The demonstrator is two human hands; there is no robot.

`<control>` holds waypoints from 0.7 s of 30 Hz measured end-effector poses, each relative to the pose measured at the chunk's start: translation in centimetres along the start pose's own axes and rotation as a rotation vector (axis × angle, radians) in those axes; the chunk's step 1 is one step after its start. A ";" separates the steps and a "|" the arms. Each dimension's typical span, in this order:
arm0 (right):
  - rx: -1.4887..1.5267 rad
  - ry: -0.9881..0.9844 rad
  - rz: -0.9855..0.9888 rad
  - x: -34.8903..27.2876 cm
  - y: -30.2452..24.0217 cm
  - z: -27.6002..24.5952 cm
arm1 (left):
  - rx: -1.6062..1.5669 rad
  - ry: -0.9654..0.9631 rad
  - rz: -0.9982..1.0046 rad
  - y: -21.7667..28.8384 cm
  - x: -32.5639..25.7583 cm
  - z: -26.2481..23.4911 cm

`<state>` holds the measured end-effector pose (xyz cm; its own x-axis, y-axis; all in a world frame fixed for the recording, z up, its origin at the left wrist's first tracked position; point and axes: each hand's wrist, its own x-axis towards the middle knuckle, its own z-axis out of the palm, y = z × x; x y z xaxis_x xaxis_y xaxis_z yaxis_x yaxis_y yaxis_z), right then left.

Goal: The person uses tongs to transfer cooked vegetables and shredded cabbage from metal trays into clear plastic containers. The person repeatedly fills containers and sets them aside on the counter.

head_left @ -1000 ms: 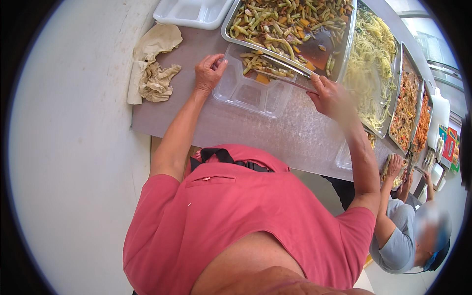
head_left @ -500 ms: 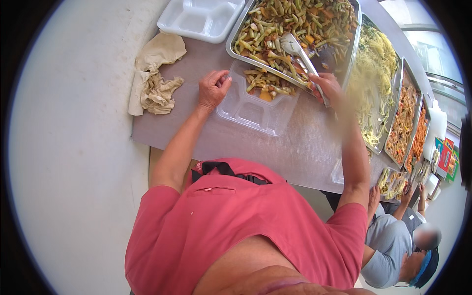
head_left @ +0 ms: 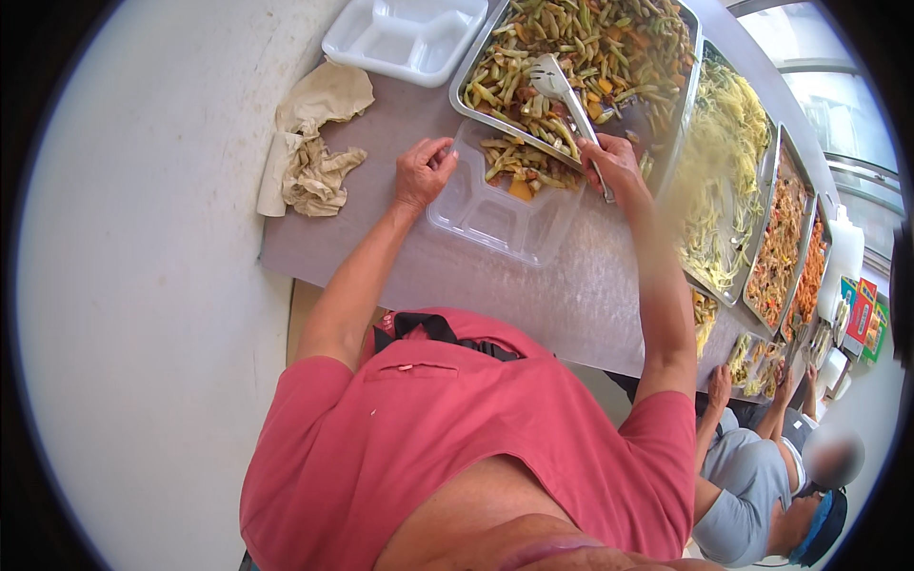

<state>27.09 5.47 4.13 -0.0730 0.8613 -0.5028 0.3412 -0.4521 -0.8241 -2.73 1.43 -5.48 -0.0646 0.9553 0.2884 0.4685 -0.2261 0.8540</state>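
My right hand (head_left: 617,167) is closed around the handle of metal serving tongs (head_left: 575,107), whose slotted head rests over the large metal pan (head_left: 514,124) of cut green vegetables (head_left: 571,33) and orange pieces. A clear plastic compartment tray (head_left: 486,225) lies in front of the pan, its far side tucked against the pan's edge. One far compartment holds a portion of the same vegetables (head_left: 524,171); its near compartments show bare. With fingers curled, my left hand (head_left: 424,173) grips the tray's left rim; the fingertips are partly hidden.
Crumpled brown paper (head_left: 324,171) and a stack of white compartment trays (head_left: 409,43) lie at the left. Rightward stand pans of pale yellow shreds (head_left: 728,143) and reddish food (head_left: 781,228). Co-workers' hands (head_left: 721,385) work over filled trays (head_left: 757,362) at the lower right.
My right hand and the tongs have shifted left over the pan. My left hand stays at the tray's rim. A co-worker's tray holding food has come into view beyond my right forearm.
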 end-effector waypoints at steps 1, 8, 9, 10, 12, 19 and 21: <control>0.008 0.006 -0.012 -0.8 0.3 0.1 | 0.002 0.000 0.000 0.0 -0.1 0.0; -0.434 0.019 -0.250 -6.6 0.2 -1.4 | 0.007 -0.013 0.021 0.1 0.0 -0.2; -0.561 0.035 -0.364 -7.0 0.4 -1.3 | 0.003 -0.014 0.026 0.2 -0.1 -0.2; -0.658 0.025 -0.406 -7.4 0.5 -1.1 | -0.004 -0.026 0.018 0.2 -0.1 -0.2; -0.855 0.006 -0.490 -7.8 0.6 0.0 | -0.017 -0.049 0.001 0.3 -0.1 -0.3; -1.191 0.149 -0.616 -10.2 -1.3 3.0 | -0.032 -0.026 0.039 0.1 -0.2 -0.2; -1.217 0.168 -0.600 -11.4 -1.7 2.8 | -0.021 -0.026 0.029 0.0 -0.3 -0.2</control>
<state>24.67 -4.19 10.55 -0.4163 0.9082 -0.0432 0.9055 0.4099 -0.1098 -2.90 1.13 -5.50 -0.0284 0.9527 0.3024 0.4509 -0.2578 0.8545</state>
